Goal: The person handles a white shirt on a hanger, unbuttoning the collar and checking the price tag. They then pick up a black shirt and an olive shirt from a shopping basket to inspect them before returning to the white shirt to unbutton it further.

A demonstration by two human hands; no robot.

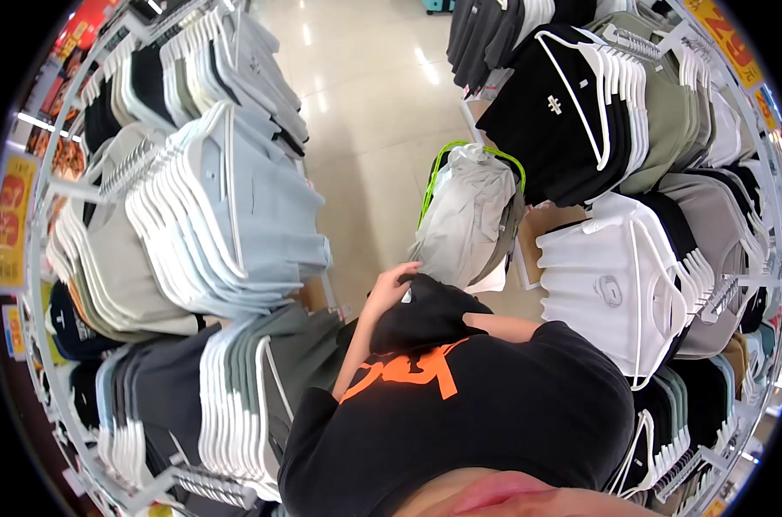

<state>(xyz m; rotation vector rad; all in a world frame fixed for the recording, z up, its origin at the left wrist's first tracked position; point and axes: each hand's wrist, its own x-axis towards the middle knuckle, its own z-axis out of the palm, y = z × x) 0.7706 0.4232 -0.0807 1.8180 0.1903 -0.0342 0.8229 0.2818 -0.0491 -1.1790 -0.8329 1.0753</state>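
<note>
We look down from head height into a clothing shop aisle, with a pale shiny floor (365, 112) running away from us between two racks. At the near edge is the person's own chest in a black top with an orange print (408, 372).

The left hand (391, 289) is raised in front of the chest, its fingers curled over the upper left edge of a black garment (429, 314) and gripping it. The right forearm (504, 327) comes in from the right and passes under that same garment. The right hand is covered by the cloth, so we cannot tell whether it is open or closed. The black garment sits bunched between the two arms, just above the chest and near the middle of the scene.

Just beyond it, touching or nearly touching its far edge, stands a green-rimmed basket (436, 168) piled with pale grey clothing (468, 211).

On the left, a rack holds light blue tops (261, 207) on white hangers, with dark grey tops (175, 379) nearer to us. On the right, a rack holds black tops (546, 112) further away and white tops (606, 276) nearer. Yellow and red price signs (12, 220) line the outer edges.
</note>
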